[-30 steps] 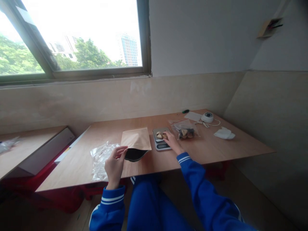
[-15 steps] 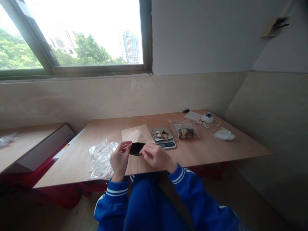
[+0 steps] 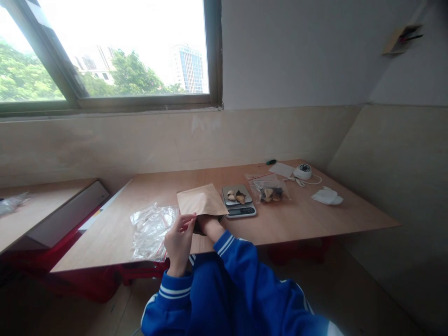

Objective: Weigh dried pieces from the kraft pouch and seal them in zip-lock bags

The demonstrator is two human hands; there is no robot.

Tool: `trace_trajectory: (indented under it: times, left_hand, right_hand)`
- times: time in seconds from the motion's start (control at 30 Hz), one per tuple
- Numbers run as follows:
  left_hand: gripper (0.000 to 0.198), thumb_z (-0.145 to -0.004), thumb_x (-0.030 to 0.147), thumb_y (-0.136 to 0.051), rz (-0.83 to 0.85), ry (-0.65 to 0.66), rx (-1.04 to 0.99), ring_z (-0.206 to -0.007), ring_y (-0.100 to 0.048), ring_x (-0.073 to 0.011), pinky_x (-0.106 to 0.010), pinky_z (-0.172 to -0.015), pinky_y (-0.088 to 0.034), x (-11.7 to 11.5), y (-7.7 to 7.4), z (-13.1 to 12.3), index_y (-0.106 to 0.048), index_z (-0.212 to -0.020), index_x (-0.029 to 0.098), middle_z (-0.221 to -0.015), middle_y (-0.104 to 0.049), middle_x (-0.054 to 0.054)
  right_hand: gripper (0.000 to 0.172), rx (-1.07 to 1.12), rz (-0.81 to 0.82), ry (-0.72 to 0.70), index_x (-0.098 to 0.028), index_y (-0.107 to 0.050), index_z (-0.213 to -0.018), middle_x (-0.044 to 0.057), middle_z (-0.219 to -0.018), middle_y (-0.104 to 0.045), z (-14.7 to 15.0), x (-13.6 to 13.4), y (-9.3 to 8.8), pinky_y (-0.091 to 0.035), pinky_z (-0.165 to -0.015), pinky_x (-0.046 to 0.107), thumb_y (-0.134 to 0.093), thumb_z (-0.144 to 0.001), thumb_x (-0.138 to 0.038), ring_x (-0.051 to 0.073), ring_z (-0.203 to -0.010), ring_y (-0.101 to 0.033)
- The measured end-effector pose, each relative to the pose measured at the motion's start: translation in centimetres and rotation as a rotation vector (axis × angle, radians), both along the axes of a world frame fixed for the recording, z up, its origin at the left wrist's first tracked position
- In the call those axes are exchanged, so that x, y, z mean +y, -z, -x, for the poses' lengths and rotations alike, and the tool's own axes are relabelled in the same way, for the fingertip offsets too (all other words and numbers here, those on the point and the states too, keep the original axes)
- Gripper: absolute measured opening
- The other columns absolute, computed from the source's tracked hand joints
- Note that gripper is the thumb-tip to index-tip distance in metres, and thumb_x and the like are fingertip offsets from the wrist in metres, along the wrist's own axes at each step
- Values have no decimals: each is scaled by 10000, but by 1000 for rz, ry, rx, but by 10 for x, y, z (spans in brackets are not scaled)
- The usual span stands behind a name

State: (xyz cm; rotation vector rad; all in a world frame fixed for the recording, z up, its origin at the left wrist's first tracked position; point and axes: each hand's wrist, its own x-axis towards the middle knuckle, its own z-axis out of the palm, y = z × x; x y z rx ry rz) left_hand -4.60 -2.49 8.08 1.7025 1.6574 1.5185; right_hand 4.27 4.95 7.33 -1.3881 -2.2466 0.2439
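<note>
A brown paper pouch (image 3: 201,200) lies near the front of the table, its mouth facing me. My left hand (image 3: 180,235) pinches the left edge of that mouth between thumb and fingers. My right hand (image 3: 209,226) reaches inside the pouch; its fingers are hidden there. Just right of the pouch stands a digital kitchen scale (image 3: 242,212), with several pale and brown dried pieces (image 3: 236,197) on its metal plate. Left of my left hand lies a crumpled heap of clear plastic bags (image 3: 152,231).
Right of the scale lies a clear zip bag (image 3: 271,190) with dark and pale pieces inside. Farther right are a white dome camera (image 3: 303,171) with a cable, a crumpled white tissue (image 3: 327,196) and a white card (image 3: 282,169). A second table (image 3: 45,200) stands at left.
My right hand has moved from the right edge of the pouch's mouth into the pouch, and the pouch's upper side has lifted. My left hand still grips the left edge.
</note>
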Motion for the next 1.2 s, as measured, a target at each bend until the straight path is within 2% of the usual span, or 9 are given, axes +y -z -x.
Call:
trace_trajectory:
  times: [0.17,0.3,0.37,0.43,0.63,0.87,1.1,1.2]
  left_hand:
    - [149,-797,409,-585,39,-35,33,-768,-702,-161,-240,-682,-530,1,0,1,-659,-824,283,-859,-742,39]
    - [140,-800,390,-575,43,-46,52,-746,-699,-161,-245,-683,-522,1,-5,-1,-662,-827,284,-838,-741,43]
    - [143,-802,388,-572,43,-53,66,-743,-698,-163,-247,-680,-520,2,-8,-1,-665,-830,284,-826,-740,43]
    - [143,-800,390,-575,51,-73,81,-733,-697,-165,-249,-677,-517,3,-9,-1,-668,-828,286,-799,-739,45]
    - [138,-792,404,-588,74,-95,65,-731,-698,-160,-242,-667,-514,5,-11,1,-667,-829,297,-791,-740,58]
    - [153,-776,419,-604,60,-107,53,-717,-700,-162,-237,-639,-512,9,-14,-3,-670,-829,292,-783,-742,53]
    - [141,-779,412,-607,71,-105,43,-741,-704,-155,-227,-650,-505,12,-15,2,-672,-822,295,-802,-744,65]
    - [150,-770,420,-617,73,-118,37,-739,-705,-152,-221,-633,-504,12,-13,6,-676,-829,295,-812,-745,67]
  right_hand:
    - [297,-20,104,89,-130,-586,-1169,96,-1049,-688,-10,-13,-7,-430,-969,327,-411,-929,-141,240,-1050,-599]
    - [322,-108,161,154,-138,-610,-1153,134,-973,-696,-24,-40,-10,-516,-782,341,-382,-926,-130,255,-859,-665]
    - [340,-125,148,153,-159,-607,-1157,134,-946,-691,-30,-53,-10,-526,-717,332,-375,-915,-102,254,-839,-665]
    - [354,-88,80,137,-192,-587,-1180,123,-978,-672,-34,-64,-11,-527,-711,317,-383,-909,-92,248,-906,-643]
    - [295,194,-52,69,-249,-622,-1089,36,-1031,-643,-51,-75,-8,-498,-865,297,-468,-890,-94,188,-1005,-576]
    - [286,335,-134,6,-206,-649,-1061,77,-1099,-642,-65,-84,-15,-487,-912,366,-509,-856,-64,213,-1041,-580]
    - [217,789,-65,-131,-226,-660,-994,29,-1050,-691,-77,-97,-28,-484,-923,328,-594,-816,-121,177,-1015,-628]
    - [178,905,-26,-74,-214,-659,-984,39,-1041,-692,-97,-94,-28,-502,-883,310,-616,-812,-199,181,-992,-637]
